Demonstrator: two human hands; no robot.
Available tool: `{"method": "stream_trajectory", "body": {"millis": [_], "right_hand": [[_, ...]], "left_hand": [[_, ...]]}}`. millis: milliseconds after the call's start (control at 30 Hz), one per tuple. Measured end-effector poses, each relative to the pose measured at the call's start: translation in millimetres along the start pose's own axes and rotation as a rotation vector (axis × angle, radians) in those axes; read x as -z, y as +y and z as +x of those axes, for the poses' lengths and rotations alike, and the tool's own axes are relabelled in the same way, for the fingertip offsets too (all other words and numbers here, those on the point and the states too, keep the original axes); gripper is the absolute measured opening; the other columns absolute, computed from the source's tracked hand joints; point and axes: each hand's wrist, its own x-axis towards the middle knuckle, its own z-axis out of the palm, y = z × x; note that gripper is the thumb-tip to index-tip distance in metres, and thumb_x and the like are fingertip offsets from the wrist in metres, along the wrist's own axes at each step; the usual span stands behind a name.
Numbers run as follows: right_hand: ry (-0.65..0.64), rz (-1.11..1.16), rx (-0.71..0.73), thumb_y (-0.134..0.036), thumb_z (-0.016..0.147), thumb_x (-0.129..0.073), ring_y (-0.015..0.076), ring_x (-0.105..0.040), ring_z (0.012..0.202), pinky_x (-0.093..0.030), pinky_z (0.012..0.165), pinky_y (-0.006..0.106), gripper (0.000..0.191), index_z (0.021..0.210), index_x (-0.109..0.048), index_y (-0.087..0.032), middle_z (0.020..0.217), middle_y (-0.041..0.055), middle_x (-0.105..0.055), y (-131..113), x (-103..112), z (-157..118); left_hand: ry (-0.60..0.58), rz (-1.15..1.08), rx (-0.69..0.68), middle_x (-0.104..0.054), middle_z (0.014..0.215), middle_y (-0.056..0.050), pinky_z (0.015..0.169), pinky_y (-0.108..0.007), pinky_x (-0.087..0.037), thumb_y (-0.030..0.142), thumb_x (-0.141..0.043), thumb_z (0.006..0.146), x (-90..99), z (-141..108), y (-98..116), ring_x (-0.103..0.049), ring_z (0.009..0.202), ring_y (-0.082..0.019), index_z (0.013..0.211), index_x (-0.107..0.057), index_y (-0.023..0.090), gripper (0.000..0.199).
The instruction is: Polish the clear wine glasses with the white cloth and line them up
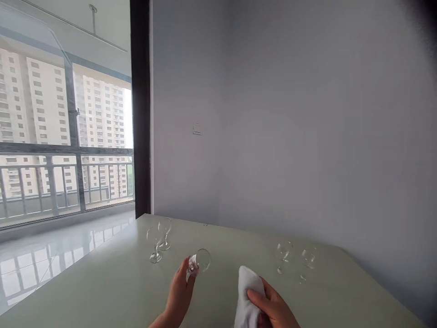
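Observation:
My left hand is closed around a clear stemmed glass, tilted above the table. The glass's round edge sticks out to the right of my fingers, and a whitish patch shows beside them; I cannot make out what it is. In my right hand is a folded white cloth, pinched with the thumb on top. Cloth and glass are apart. Left of my left hand, a clear stemmed glass stands upright, with another stemmed glass just behind it.
Two more clear glasses, a nearer one and one farther right, stand on the right of the pale green table. Grey walls meet behind the table. A large window and glossy floor lie to the left.

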Motion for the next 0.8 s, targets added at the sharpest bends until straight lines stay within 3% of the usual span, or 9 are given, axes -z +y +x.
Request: {"method": "stream_trajectory", "body": {"millis": [67,133,200,300,400,467,567,667,800], "right_hand": [[-0.061,0.094,0.057,-0.046,0.054,-0.077,0.0066,-0.044,0.041,-0.034,0.039,0.017,0.041,0.079,-0.059,-0.019,0.052,-0.0060,-0.048,-0.8,-16.2,4.2],[-0.108,0.058,0.125,-0.052,0.059,-0.073,0.0098,-0.054,0.049,-0.038,0.040,0.018,0.050,0.092,-0.059,-0.018,0.071,0.0003,-0.059,2.9,-23.6,9.2],[-0.155,-0.133,0.187,-0.056,0.066,-0.065,0.0126,-0.058,0.052,-0.038,0.039,0.019,0.056,0.107,-0.056,-0.018,0.084,0.0049,-0.062,9.8,-21.1,13.5],[-0.196,-0.494,0.233,-0.045,0.074,-0.059,0.0126,-0.056,0.046,-0.038,0.041,0.020,0.051,0.116,-0.054,-0.016,0.068,0.0020,-0.061,18.7,-6.4,17.0],[-0.156,-0.778,0.341,-0.022,0.067,-0.061,0.0183,-0.060,0.071,-0.047,0.065,0.026,0.050,0.117,-0.057,-0.018,0.083,0.0044,-0.065,19.7,5.9,17.7],[-0.142,-0.898,0.342,-0.017,0.062,-0.062,0.0212,-0.058,0.086,-0.045,0.078,0.027,0.049,0.111,-0.063,-0.018,0.097,0.0058,-0.065,19.2,8.9,18.4],[-0.168,-0.842,0.157,-0.016,0.061,-0.060,0.0170,-0.055,0.072,-0.043,0.067,0.024,0.041,0.101,-0.068,-0.017,0.081,0.0023,-0.065,25.5,8.5,21.4],[-0.170,-0.663,0.104,-0.012,0.057,-0.060,0.0111,-0.045,0.060,-0.037,0.057,0.021,0.035,0.090,-0.071,-0.018,0.067,-0.0023,-0.058,38.5,8.3,26.0],[-0.199,-0.368,-0.053,-0.035,0.061,-0.065,0.0082,-0.039,0.047,-0.033,0.047,0.021,0.046,0.103,-0.067,-0.016,0.060,-0.0033,-0.049,48.3,13.1,29.9]], "left_hand": [[-0.059,-0.021,-0.051,-0.069,0.099,-0.006,0.086,-0.037,-0.044,0.039,-0.053,0.074,-20.8,-9.1,12.2,-0.062,0.096,-0.025,0.100,-0.062,0.024,0.032],[-0.103,-0.015,-0.102,-0.069,0.102,-0.006,0.087,-0.038,-0.045,0.034,-0.053,0.075,-35.1,-15.1,18.9,-0.061,0.097,-0.025,0.100,-0.064,0.025,0.029],[-0.133,0.036,-0.169,-0.069,0.102,-0.006,0.085,-0.039,-0.046,0.028,-0.051,0.077,-43.0,-17.6,19.2,-0.062,0.096,-0.025,0.101,-0.064,0.026,0.028],[-0.170,0.168,-0.319,-0.070,0.100,-0.004,0.079,-0.034,-0.050,0.023,-0.049,0.080,-47.3,-18.6,12.4,-0.064,0.090,-0.022,0.103,-0.063,0.026,0.027],[-0.219,0.290,-0.519,-0.071,0.094,-0.001,0.068,-0.027,-0.052,0.019,-0.048,0.082,-47.7,-21.5,8.0,-0.066,0.080,-0.018,0.106,-0.058,0.025,0.027],[-0.251,0.352,-0.657,-0.071,0.089,0.000,0.065,-0.024,-0.051,0.016,-0.047,0.082,-47.3,-24.8,9.5,-0.066,0.074,-0.015,0.109,-0.054,0.024,0.030],[-0.275,0.424,-0.826,-0.070,0.083,0.000,0.064,-0.023,-0.049,0.012,-0.045,0.082,-45.4,-28.4,15.8,-0.065,0.069,-0.013,0.112,-0.050,0.020,0.031],[-0.220,0.499,-0.950,-0.069,0.082,-0.002,0.069,-0.026,-0.046,0.011,-0.042,0.083,-41.3,-28.5,22.6,-0.063,0.071,-0.014,0.115,-0.049,0.017,0.033],[-0.049,0.575,-1.046,-0.068,0.081,0.000,0.093,-0.040,-0.032,0.005,-0.041,0.083,-34.1,-23.6,29.2,-0.061,0.080,-0.017,0.112,-0.053,0.021,0.036]]}}
